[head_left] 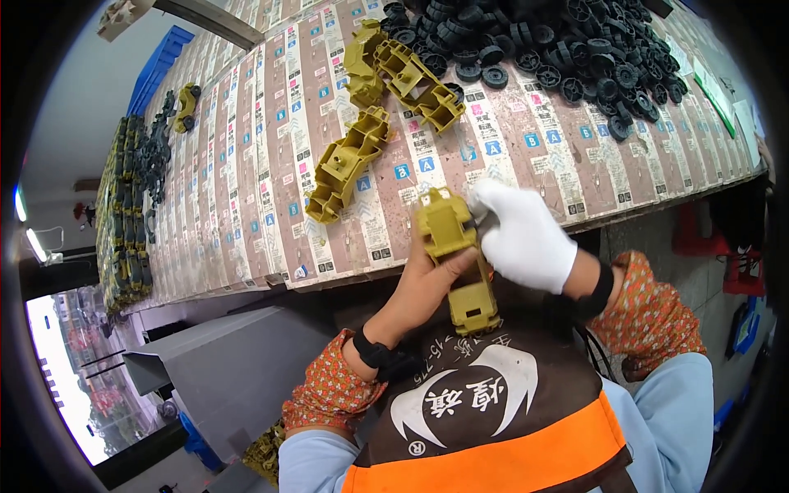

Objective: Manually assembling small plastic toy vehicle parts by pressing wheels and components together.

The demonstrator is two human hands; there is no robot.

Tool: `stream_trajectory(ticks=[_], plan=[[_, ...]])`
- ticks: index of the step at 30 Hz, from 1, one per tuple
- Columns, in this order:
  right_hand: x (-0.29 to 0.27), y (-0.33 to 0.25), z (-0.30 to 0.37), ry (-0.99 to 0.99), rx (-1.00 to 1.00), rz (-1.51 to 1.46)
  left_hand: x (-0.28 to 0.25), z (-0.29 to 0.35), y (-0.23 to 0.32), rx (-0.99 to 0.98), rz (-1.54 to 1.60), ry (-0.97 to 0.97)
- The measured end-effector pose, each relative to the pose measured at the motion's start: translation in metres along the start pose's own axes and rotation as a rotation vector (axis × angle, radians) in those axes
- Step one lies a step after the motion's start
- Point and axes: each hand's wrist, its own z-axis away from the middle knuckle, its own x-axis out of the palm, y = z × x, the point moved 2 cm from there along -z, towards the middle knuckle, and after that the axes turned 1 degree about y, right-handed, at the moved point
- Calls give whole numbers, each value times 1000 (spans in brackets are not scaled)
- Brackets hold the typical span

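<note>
Over the front edge of the table I hold an olive-yellow plastic toy truck body (448,226) upright. My left hand (421,283) is closed around its middle, with the thumb across it. In a white glove, my right hand (526,238) has its fingers curled together against the truck's right side. Something dark shows at that side, but what the gloved fingers pinch is hidden. Beyond my hands lie more olive toy truck bodies, one alone (349,164) and others close together (419,82), hollow undersides partly showing.
Black toy wheels (567,53) are heaped at the table's far right. On the left stand rows of olive-and-black toy trucks (127,214), dark parts (152,156) and one small wheeled truck (187,107). A blue bin (160,70) sits behind. Below left is a grey box (230,353).
</note>
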Motion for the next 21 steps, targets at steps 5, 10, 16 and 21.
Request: stream_trajectory(ticks=[5, 10, 16, 21], plan=[[-43, 22, -105, 132, -66, 376, -10, -14, 24, -6, 383, 139], [-50, 38, -156, 172, -199, 721, -21, -14, 47, 98, 416, 196], [-42, 46, -154, 188, -305, 612, -33, -17, 50, 187, 534, 250], [-50, 14, -83, 314, -75, 143, -27, -22, 55, 270, 572, 340]])
